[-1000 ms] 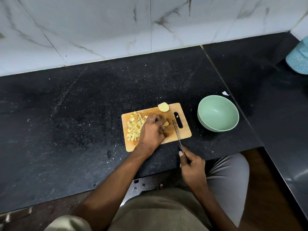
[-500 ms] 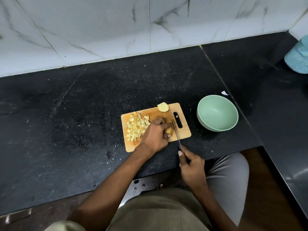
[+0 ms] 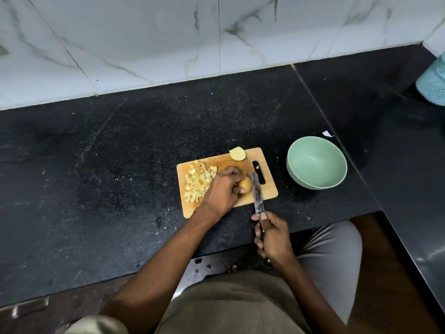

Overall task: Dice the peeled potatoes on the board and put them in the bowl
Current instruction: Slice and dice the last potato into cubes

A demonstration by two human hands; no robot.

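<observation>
Potato piece (image 3: 246, 184) sat mid-board (image 3: 269, 189), frame centre, pinned by curled left hand (image 3: 222, 189). Knife (image 3: 256, 192) blade lay just right of it, running near-to-far. Right hand (image 3: 273, 237) clamped handle, lower centre. Bowl (image 3: 316, 162) well right, empty.

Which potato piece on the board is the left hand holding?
The potato chunk beside the knife blade, gripped by the left hand. The half potato at the board's far edge lies untouched.
</observation>
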